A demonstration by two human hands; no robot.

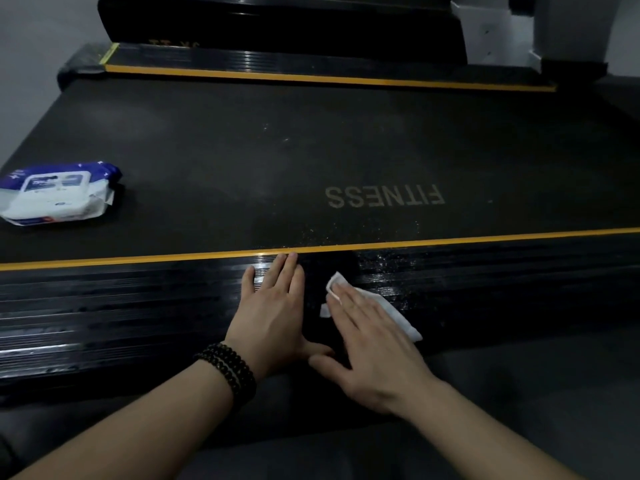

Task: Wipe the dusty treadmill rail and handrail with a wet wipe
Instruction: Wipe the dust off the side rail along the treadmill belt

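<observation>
While flat left fingers (277, 271) rest on the rail (138, 306), straight right fingers (360, 313) half-hide the wipe (391, 310).

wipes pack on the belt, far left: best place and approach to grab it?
Take the wipes pack across its short width at mid-body, coming from above. It lies flat on the treadmill belt with its lid face up and nothing beside it, so both long edges are open. It looks soft, so avoid the loose crimped end at its right and the lid flap.
</observation>
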